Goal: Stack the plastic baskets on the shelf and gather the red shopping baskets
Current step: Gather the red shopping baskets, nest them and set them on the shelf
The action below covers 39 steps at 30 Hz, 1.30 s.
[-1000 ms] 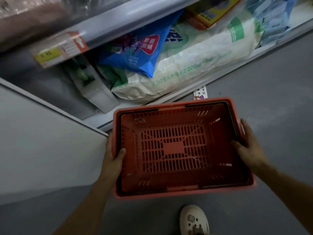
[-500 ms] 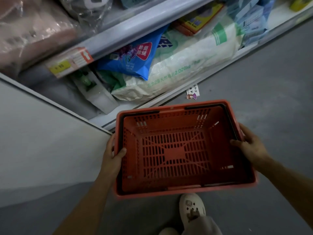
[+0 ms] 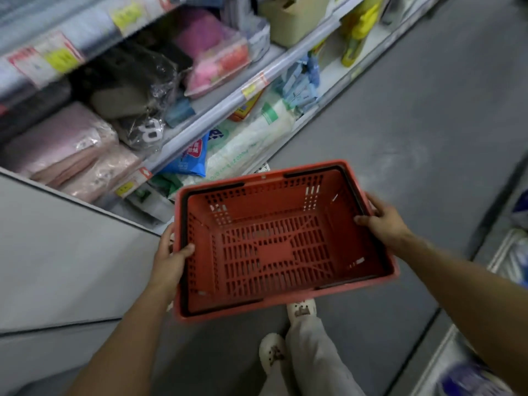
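An empty red shopping basket [image 3: 274, 244] with a slotted floor and black handles folded along its rim is held level above the grey aisle floor. My left hand [image 3: 170, 258] grips its left rim, thumb inside. My right hand [image 3: 383, 224] grips the right rim. A beige plastic basket [image 3: 291, 21] stands on the upper shelf at the top centre.
Store shelves [image 3: 228, 98] run along the left with packaged textiles, blue bags and a white sack. A grey end panel [image 3: 65, 258] is at the left. More shelving [image 3: 508, 252] lines the right edge. My legs and white shoes [image 3: 300, 310] are below the basket.
The view has tilted up and swung right, showing more of the upper shelves and the aisle. The basket stays in both hands and has tilted slightly. My feet have stepped forward.
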{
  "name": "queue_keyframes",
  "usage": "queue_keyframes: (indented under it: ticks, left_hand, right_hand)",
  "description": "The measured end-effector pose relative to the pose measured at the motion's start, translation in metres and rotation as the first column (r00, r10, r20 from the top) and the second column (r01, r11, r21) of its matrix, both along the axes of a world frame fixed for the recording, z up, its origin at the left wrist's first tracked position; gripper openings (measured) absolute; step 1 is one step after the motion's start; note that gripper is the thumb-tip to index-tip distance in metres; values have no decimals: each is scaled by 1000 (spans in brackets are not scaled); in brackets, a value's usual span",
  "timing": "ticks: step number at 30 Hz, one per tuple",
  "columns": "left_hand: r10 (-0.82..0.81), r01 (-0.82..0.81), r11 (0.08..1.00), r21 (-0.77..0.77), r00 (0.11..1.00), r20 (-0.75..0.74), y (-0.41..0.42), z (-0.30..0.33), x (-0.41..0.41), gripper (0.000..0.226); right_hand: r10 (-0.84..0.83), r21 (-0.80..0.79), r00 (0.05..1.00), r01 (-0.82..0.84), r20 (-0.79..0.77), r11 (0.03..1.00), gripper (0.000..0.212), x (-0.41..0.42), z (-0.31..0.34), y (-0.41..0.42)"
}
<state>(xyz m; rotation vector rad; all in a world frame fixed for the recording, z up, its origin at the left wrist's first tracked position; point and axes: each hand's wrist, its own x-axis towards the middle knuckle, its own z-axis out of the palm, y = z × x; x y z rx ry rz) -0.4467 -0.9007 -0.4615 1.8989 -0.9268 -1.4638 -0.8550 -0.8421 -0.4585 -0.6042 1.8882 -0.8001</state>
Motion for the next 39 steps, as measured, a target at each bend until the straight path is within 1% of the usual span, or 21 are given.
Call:
queue_keyframes:
  ticks: [2, 5, 9, 12, 15, 17, 21, 25, 28, 33, 35, 39]
  left_hand:
    - [-13, 13, 1000, 0, 1000, -11, 3, 35, -9, 60]
    - [-40, 40, 999, -1, 999, -34, -1, 83, -23, 60]
    - [-105, 104, 994, -18, 992, -67, -6, 135, -54, 65]
    - [-164, 161, 986, -39, 982, -97, -18, 163, -72, 66]
    - [-259, 257, 966, -36, 962, -86, -34, 186, -89, 64]
    - [-304, 300, 952, -51, 949, -87, -44, 203, -101, 62]
    - [-404, 395, 914, -93, 904, -139, -65, 237, -127, 64]
    - [-543, 528, 838, -139, 831, -121, -82, 263, -144, 65]
    - [-678, 659, 733, -170, 727, -105, -89, 284, -145, 63]
    - [-816, 796, 576, -187, 571, -83, -85, 324, -148, 64]
    - [-863, 841, 504, -196, 499, -79, -72, 341, -154, 61]
    - [-936, 911, 351, -217, 342, -79, -38, 364, -164, 64]
  right_hand:
    - [-20, -18, 1000, 20, 0, 1000, 62, -7, 38, 14]
    - [-79, -48, 997, 80, 17, 996, 66, -17, 90, 33]
    - [-164, -62, 987, 164, 5, 985, 67, -37, 137, 58]
    - [-235, -78, 972, 232, -25, 970, 68, -52, 167, 74]
    - [-307, -94, 951, 304, -25, 948, 69, -60, 192, 90]
    - [-366, -113, 930, 360, -33, 926, 69, -62, 210, 102]
    - [-481, -162, 874, 467, -62, 869, 68, -51, 244, 129]
    - [-607, -216, 791, 581, -75, 784, 67, -23, 269, 153]
    - [-721, -237, 690, 690, -70, 684, 67, 19, 288, 183]
    - [-851, -270, 522, 812, -60, 517, 65, 99, 321, 242]
    - [-889, -273, 454, 850, -50, 450, 63, 129, 335, 267]
    - [-954, -278, 298, 914, -31, 295, 64, 183, 362, 317]
